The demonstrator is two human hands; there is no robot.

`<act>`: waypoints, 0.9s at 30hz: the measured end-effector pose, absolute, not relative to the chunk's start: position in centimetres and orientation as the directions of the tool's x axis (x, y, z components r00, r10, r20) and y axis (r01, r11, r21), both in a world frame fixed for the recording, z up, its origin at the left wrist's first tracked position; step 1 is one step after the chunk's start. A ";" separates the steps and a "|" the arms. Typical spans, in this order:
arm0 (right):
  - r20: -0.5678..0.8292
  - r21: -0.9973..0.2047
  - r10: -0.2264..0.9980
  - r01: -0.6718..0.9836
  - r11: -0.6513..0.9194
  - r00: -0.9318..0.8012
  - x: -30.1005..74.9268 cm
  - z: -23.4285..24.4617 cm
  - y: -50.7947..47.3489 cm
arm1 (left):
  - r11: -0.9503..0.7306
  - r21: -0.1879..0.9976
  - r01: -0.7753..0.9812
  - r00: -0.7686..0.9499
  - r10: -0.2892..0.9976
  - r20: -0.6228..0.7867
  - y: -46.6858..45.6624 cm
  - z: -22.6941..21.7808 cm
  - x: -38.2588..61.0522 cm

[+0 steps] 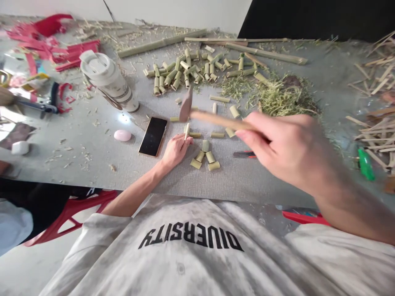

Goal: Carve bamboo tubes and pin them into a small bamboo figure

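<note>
My right hand (pixel 286 148) is wrapped round the wooden handle of a hammer (pixel 216 119), raised above the table. The hammer's metal head points left, over the work area. My left hand (pixel 176 150) rests on the table, fingers pinched round a short, pale bamboo stick (pixel 187 131) that stands nearly upright. Close by lie short bamboo pieces, some set out in a figure-like pattern, with a pale green piece (pixel 205 145) at its middle. Partly behind my right hand is a red and black tool (pixel 245 154), its kind unclear.
A phone (pixel 153 136), a pink oval object (pixel 122 135) and a lidded cup (pixel 108 80) stand or lie left. Behind are a heap of bamboo segments (pixel 175 74), long bamboo poles (pixel 162 43) and green shavings (pixel 280 96). Bamboo strips (pixel 381 131) fill the right side. Another person sits left.
</note>
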State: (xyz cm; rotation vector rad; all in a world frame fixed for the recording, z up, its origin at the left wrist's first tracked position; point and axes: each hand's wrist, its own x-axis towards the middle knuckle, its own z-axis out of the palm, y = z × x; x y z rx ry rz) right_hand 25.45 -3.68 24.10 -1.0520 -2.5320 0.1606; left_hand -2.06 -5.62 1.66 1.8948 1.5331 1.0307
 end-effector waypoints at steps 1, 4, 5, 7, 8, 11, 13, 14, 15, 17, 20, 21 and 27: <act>0.390 -0.254 0.701 0.662 0.705 -0.597 25.5 24.1 -3.7 | -0.248 0.763 0.597 0.085 0.965 0.247 -5.6 1.7 -2.1; 0.504 -0.254 0.682 0.664 0.703 -0.530 25.8 24.0 -3.6 | -0.247 0.762 0.598 0.088 0.966 0.244 -5.6 1.6 -2.1; 0.455 -0.257 0.690 0.659 0.707 -0.563 25.9 23.9 -3.6 | -0.247 0.763 0.597 0.089 0.966 0.243 -5.6 1.6 -2.1; 0.304 -0.276 0.711 0.656 0.703 -0.634 26.0 23.7 -3.6 | -0.244 0.765 0.595 0.091 0.967 0.238 -5.6 1.6 -2.1; 0.271 -0.281 0.718 0.661 0.696 -0.641 26.0 23.6 -3.6 | -0.243 0.766 0.595 0.091 0.967 0.236 -5.6 1.6 -2.1; 0.402 -0.285 0.730 0.682 0.674 -0.553 26.1 23.5 -3.6 | -0.241 0.767 0.595 0.091 0.968 0.234 -5.6 1.5 -2.1; 0.404 -0.275 0.725 0.682 0.678 -0.558 26.1 23.4 -3.7 | -0.244 0.766 0.595 0.091 0.967 0.238 -5.6 1.5 -2.1; 0.354 -0.272 0.727 0.680 0.681 -0.588 26.1 23.4 -3.7 | -0.246 0.765 0.595 0.090 0.966 0.240 -5.6 1.6 -2.1; 0.301 -0.270 0.728 0.677 0.685 -0.616 26.1 23.3 -3.7 | -0.247 0.765 0.595 0.088 0.966 0.243 -5.6 1.6 -2.0; 0.290 -0.278 0.727 0.673 0.686 -0.622 26.2 23.2 -3.7 | -0.248 0.765 0.594 0.085 0.965 0.247 -5.6 1.7 -2.0; 0.406 -0.307 0.741 0.684 0.662 -0.535 26.4 23.2 -3.7 | -0.249 0.768 0.590 0.085 0.965 0.248 -5.7 1.9 -2.0; 0.394 -0.313 0.744 0.682 0.661 -0.540 26.4 23.1 -3.6 | -0.249 0.769 0.589 0.084 0.965 0.248 -5.7 1.9 -2.0; 0.360 -0.338 0.749 0.670 0.661 -0.557 26.4 22.8 -3.5 | -0.233 0.791 0.566 0.068 0.969 0.237 -5.7 2.0 -1.9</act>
